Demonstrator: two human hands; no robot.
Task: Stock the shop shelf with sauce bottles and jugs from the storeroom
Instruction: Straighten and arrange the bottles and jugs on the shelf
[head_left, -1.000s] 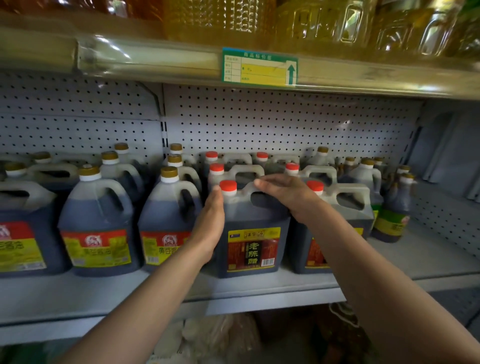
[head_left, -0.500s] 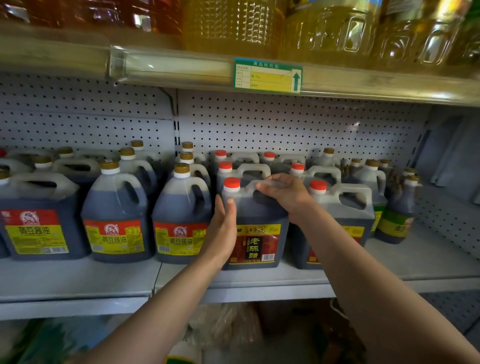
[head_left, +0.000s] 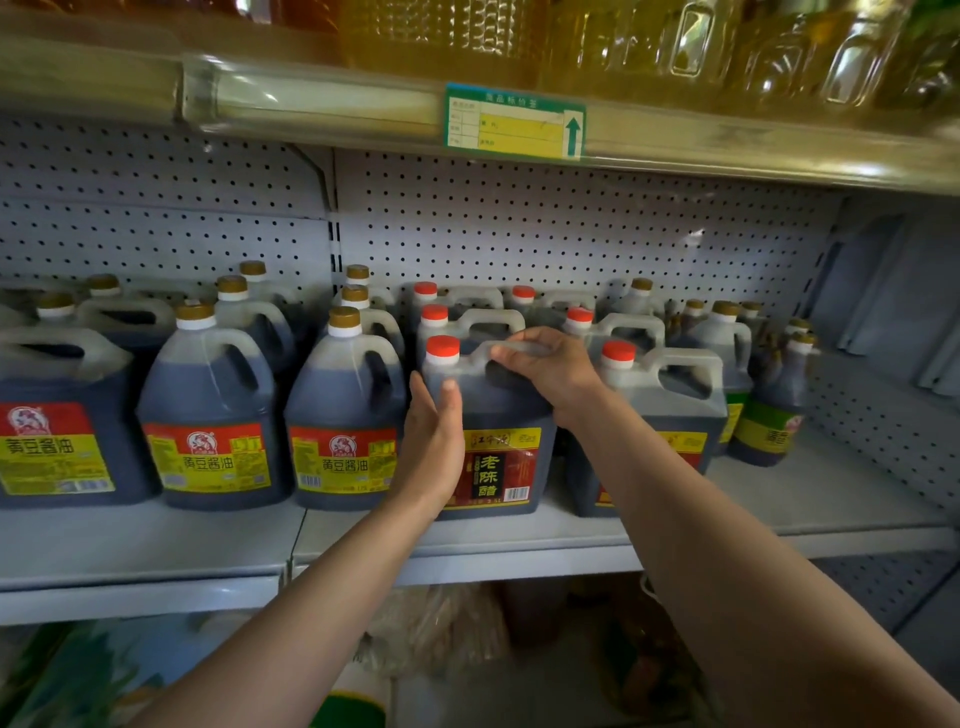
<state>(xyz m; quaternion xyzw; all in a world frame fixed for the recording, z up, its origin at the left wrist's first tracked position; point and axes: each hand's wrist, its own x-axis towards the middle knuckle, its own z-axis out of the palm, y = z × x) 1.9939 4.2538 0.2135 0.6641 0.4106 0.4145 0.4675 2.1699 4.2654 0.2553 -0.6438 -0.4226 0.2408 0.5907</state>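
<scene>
Jug (head_left: 498, 431), red-capped and dark, stood near the shelf's (head_left: 156, 551) front edge, between a gold-capped jug (head_left: 343, 415) and another red-capped one (head_left: 660, 415). Right hand (head_left: 550, 371) gripped its handle; left hand (head_left: 434, 441) pressed flat, fingers straight, against its left side.

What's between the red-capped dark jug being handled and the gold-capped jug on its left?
In the head view, the left hand, flat against the red-capped dark vinegar jug, partly fills the gap beside the gold-capped soy sauce jug.

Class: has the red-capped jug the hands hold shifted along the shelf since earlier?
No: the held jug keeps the same gap to the red-capped jug on its right.
</scene>
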